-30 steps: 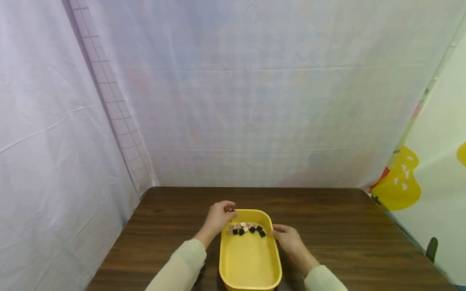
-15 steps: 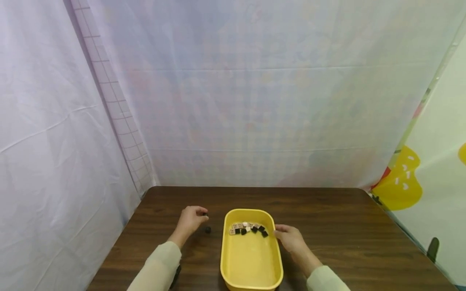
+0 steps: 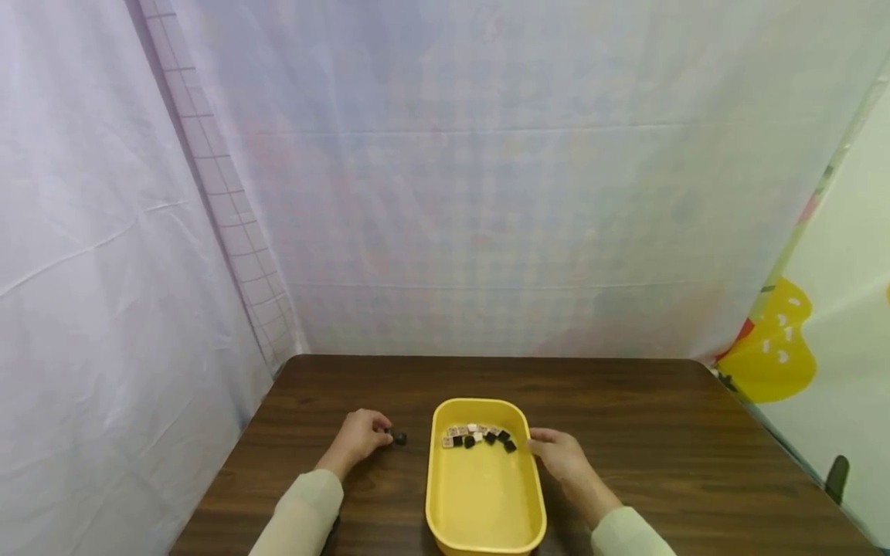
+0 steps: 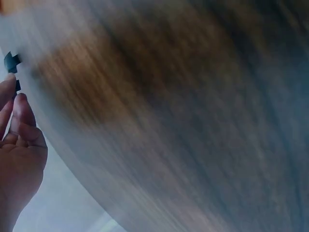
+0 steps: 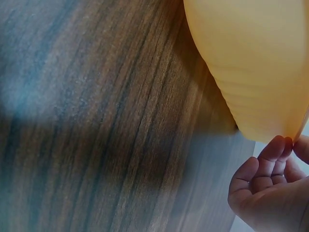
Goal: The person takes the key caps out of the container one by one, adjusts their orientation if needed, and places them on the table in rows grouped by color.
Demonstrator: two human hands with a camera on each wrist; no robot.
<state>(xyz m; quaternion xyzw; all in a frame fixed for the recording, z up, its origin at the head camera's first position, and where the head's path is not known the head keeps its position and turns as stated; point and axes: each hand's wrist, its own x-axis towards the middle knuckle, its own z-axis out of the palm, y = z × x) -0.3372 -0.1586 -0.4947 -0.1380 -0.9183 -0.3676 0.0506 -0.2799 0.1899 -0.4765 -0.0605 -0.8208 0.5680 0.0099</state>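
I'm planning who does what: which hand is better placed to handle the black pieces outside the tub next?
The left, I'd judge. The left hand pinches a black piece right beside another black piece, while the right hand is busy holding the tub, which stands between it and them.

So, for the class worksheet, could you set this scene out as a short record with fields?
Surface: brown table
Container: yellow tub on the table
Contents: black, white and patterned blocks at its far end
Left hand: pinches a small black block, left of the tub
Nearby: another black block beside that hand
Right hand: holds the tub at its right side
Backdrop: pale hanging sheet
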